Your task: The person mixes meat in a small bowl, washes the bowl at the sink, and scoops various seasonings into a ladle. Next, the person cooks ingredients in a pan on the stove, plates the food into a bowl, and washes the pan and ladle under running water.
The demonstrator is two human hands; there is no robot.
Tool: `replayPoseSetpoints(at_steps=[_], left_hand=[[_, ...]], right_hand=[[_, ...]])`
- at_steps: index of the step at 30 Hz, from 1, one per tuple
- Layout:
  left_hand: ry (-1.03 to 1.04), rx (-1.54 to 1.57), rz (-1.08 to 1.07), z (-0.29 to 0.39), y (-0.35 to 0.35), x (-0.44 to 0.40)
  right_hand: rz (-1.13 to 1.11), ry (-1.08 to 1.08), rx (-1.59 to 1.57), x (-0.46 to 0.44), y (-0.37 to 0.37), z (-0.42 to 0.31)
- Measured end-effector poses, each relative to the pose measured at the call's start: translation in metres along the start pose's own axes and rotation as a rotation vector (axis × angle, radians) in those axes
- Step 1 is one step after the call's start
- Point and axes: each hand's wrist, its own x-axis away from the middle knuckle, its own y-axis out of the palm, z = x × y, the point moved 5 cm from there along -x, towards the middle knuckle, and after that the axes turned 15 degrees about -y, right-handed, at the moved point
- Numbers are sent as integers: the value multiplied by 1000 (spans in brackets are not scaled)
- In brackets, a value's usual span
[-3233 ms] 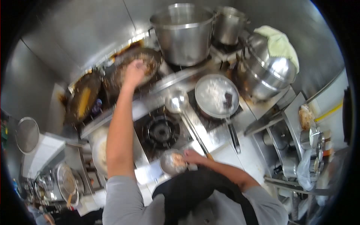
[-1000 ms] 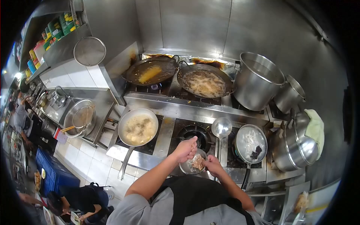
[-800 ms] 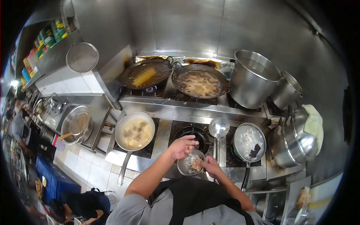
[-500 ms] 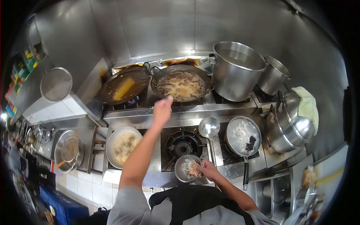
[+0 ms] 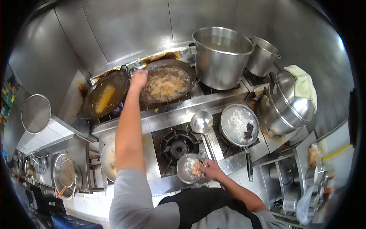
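One small grey bowl (image 5: 182, 173) is low in front of your apron (image 5: 206, 202), by the front edge of the stove (image 5: 154, 173), with white powder and pinkish pieces of food inside. Your right hand (image 5: 212, 170) pinches the bowl at its right rim. Just beyond the bowl is a bare burner (image 5: 179, 148); a ladle (image 5: 201, 122) lies to its right, beside a pan (image 5: 229, 128) holding white stuff and a dark clump (image 5: 248, 131). Your left arm reaches across another pan (image 5: 104, 160), partly hiding it. Your left hand (image 5: 139, 79) is over the left edge of a wok (image 5: 169, 63) of bubbling oil; you cannot tell whether its fingers are spread or pressed together. Further left, a second wok (image 5: 119, 82) holds a long yellow piece (image 5: 105, 99).
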Motion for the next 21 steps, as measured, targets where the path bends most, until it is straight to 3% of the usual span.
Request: replayPoseSetpoints(at_steps=[3, 4, 6, 7, 8, 10, 11, 12, 17, 21], left_hand=[[257, -60, 137, 77, -44, 110], [294, -67, 83, 91, -48, 153], [184, 0, -195, 98, -36, 238], [277, -61, -304, 80, -20, 264], [227, -78, -531, 68, -3, 301], [176, -416, -785, 33, 32, 357], [334, -537, -789, 11, 45, 378], [342, -572, -829, -1, 56, 395], [341, -553, -548, -48, 84, 432], [317, -568, -414, -31, 69, 425]], right_hand=[[-28, -24, 93, -7, -4, -10], [-20, -30, 172, -7, -4, -25], [26, 28, -103, -15, 1, -22], [-4, -54, -169, -22, 3, -17], [-9, 25, -228, -23, 5, -26], [-44, -8, -247, -31, 6, -25], [-71, -23, -269, -31, 8, -24], [-91, -24, -252, -30, 9, -31], [-98, -48, -292, -26, 13, -38], [-16, -35, -305, -35, 5, -20]])
